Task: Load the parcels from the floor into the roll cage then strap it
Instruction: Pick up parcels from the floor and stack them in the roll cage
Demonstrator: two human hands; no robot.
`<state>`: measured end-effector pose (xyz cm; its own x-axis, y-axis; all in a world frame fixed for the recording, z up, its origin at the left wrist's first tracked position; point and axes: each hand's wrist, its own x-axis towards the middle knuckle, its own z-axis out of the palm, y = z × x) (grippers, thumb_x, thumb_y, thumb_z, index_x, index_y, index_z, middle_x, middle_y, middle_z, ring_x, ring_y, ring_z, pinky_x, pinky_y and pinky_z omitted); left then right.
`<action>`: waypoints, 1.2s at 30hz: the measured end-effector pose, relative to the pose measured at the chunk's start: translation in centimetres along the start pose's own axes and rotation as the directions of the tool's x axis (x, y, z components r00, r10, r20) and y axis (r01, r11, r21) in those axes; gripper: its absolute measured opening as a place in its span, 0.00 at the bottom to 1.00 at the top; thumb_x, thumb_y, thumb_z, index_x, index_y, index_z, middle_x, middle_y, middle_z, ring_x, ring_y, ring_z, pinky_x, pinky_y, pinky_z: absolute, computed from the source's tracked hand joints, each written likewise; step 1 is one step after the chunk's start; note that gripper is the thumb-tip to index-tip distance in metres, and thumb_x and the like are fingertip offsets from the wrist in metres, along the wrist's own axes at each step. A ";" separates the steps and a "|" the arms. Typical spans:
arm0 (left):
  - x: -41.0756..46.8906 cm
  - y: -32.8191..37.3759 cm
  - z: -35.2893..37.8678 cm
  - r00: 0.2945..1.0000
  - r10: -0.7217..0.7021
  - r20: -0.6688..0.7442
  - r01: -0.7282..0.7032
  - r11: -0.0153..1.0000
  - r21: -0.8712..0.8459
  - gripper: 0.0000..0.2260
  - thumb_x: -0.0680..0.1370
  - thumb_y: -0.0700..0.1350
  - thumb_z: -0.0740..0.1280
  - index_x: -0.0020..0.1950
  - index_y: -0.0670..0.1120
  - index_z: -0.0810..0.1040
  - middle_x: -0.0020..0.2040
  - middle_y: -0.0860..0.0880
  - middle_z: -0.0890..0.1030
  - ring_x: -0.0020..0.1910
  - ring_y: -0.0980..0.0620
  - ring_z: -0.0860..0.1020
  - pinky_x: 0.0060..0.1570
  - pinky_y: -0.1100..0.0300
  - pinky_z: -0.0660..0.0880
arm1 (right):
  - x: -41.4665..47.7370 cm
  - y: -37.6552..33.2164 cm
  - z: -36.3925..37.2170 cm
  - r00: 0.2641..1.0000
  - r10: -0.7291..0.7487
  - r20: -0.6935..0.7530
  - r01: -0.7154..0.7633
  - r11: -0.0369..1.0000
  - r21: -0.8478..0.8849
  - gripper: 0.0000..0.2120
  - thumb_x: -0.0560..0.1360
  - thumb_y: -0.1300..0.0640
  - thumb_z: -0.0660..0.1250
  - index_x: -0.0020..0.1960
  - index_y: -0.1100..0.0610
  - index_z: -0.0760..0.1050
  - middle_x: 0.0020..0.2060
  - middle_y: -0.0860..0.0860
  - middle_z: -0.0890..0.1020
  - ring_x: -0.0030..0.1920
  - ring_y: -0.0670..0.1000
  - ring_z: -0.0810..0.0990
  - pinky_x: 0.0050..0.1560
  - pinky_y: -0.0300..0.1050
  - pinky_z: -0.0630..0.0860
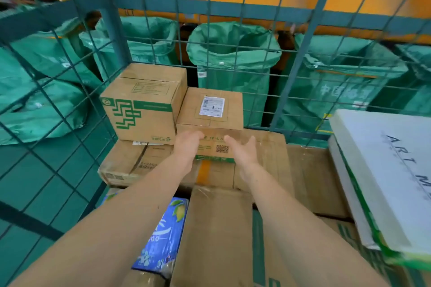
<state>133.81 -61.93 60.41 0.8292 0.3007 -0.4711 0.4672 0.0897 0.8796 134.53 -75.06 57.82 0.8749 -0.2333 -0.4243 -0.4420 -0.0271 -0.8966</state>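
"Parcel with the white label (210, 112), where does it sit?"

"Inside the roll cage (109, 30), on a flat carton (268, 147), just beside the green-printed box (142, 105)."

"And your hands?"

"My left hand (189, 144) and right hand (242, 150) are at its front face, the fingers (198, 135) straight and open, gripping nothing. I judge this is the placing step. The next move calls for a gentle push to seat it flush. Strapping comes last."

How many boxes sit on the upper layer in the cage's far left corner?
2: the green-printed box in the corner, and the labelled box beside it. Others may be hidden.
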 end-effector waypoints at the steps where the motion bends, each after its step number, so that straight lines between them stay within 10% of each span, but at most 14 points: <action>1: -1.2 0.0 0.0 1.000 -0.002 0.005 0.002 1.000 0.007 0.07 0.80 0.41 0.64 0.42 0.48 0.72 0.44 0.48 0.78 0.50 0.49 0.76 0.58 0.55 0.73 | -1.3 0.0 -0.8 1.000 0.001 0.001 -0.001 1.000 -0.005 0.46 0.77 0.49 0.71 0.82 0.53 0.42 0.80 0.52 0.56 0.78 0.56 0.58 0.75 0.54 0.58; 9: -11.9 -1.5 -0.5 0.978 0.046 0.204 -0.071 0.991 0.116 0.10 0.82 0.44 0.60 0.40 0.51 0.71 0.52 0.47 0.73 0.45 0.51 0.71 0.46 0.55 0.71 | -14.9 0.7 -7.6 0.993 -0.028 -0.119 0.033 0.999 0.034 0.33 0.80 0.50 0.66 0.80 0.53 0.56 0.77 0.51 0.64 0.75 0.54 0.64 0.73 0.50 0.62; 15: -21.0 -3.3 -0.9 0.931 0.016 0.365 -0.083 0.982 0.169 0.15 0.82 0.45 0.62 0.67 0.45 0.72 0.55 0.48 0.76 0.55 0.48 0.73 0.53 0.55 0.70 | -25.5 2.4 -11.8 0.949 -0.113 -0.295 0.125 0.992 0.022 0.29 0.80 0.53 0.68 0.77 0.59 0.62 0.72 0.53 0.71 0.68 0.50 0.70 0.61 0.36 0.63; 23: -32.7 -7.7 -0.2 0.821 0.037 0.569 -0.238 0.929 0.283 0.07 0.82 0.43 0.61 0.43 0.47 0.73 0.45 0.46 0.74 0.45 0.48 0.74 0.46 0.57 0.70 | -39.3 9.7 -17.2 0.824 -0.038 -0.565 0.162 0.972 0.172 0.26 0.74 0.49 0.72 0.68 0.57 0.70 0.54 0.50 0.76 0.53 0.49 0.75 0.48 0.37 0.70; 36: -56.1 -20.8 6.0 0.363 -0.129 0.923 -0.480 0.823 0.304 0.09 0.79 0.42 0.62 0.39 0.50 0.71 0.41 0.48 0.73 0.41 0.49 0.74 0.34 0.60 0.65 | -61.7 23.1 -27.8 0.443 0.263 -0.857 0.224 0.893 0.389 0.27 0.78 0.55 0.68 0.75 0.54 0.65 0.64 0.52 0.74 0.59 0.51 0.75 0.61 0.47 0.70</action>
<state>79.37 -86.41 68.12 0.5236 -0.7789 -0.3452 0.0795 -0.3587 0.9300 64.82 -88.33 66.85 0.1016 -0.9438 -0.3146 -0.1219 0.3020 -0.9455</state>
